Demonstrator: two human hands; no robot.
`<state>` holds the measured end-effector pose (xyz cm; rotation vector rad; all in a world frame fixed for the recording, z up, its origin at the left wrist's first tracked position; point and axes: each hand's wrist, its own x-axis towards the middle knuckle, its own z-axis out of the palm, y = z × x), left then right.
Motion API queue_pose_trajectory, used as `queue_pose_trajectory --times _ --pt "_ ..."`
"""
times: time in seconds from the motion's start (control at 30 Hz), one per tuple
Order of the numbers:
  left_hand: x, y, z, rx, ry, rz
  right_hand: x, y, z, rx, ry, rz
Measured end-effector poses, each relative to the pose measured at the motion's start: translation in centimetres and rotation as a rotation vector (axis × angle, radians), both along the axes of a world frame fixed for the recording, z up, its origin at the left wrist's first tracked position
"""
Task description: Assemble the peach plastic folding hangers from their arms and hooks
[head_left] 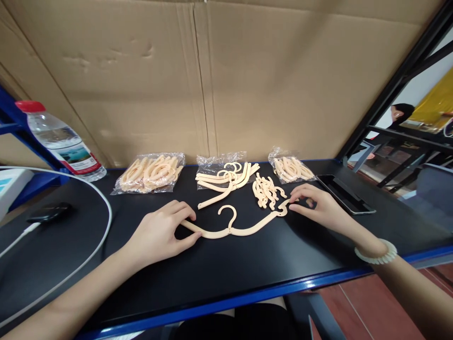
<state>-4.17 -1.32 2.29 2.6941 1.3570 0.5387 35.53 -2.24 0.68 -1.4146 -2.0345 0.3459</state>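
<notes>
A cream folding clothes hanger lies unfolded near the middle of the black table, its hook toward the cardboard. My left hand is closed round the hanger's left arm, thumb in front and fingers behind. At the other end, my right hand pinches a small cream hook piece, which meets the tip of the right arm. Whether the two are joined I cannot tell. Just behind that tip lies a pile of similar hook pieces. Several folded hangers rest on an open clear bag to its left.
Clear bags of cream hanger parts stand at the back left and back right. A black phone-like slab lies right of my right hand. A water bottle, white cable and black device occupy the left. Cardboard walls the back.
</notes>
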Motion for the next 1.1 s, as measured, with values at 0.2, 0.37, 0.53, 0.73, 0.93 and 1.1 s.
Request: queue_pose_trajectory --times 0.2,0.37,0.53,0.73,0.93,1.1 --pt "0.7 -0.4 -0.4 0.053 -0.023 -0.183 -1.3 -0.7 -0.4 0.07 -0.107 0.101" --pt "0.9 -0.3 -1.0 0.05 -0.03 -0.203 -2.1 -0.5 -1.2 0.043 -0.068 0.099" --pt "0.7 0.2 -1.1 0.046 -0.046 -0.167 -2.2 0.3 -1.3 0.024 -0.06 0.104" --pt "0.1 0.9 0.2 0.077 -0.21 -0.008 -1.9 0.8 0.4 0.031 0.049 0.055" --pt "1.1 4.3 1.5 -0.12 -0.099 0.042 -4.2 3.6 4.2 0.018 0.246 -0.003" --pt "1.9 5.6 0.2 -0.108 -0.076 0.008 -5.4 6.0 3.7 0.055 0.58 -0.111"
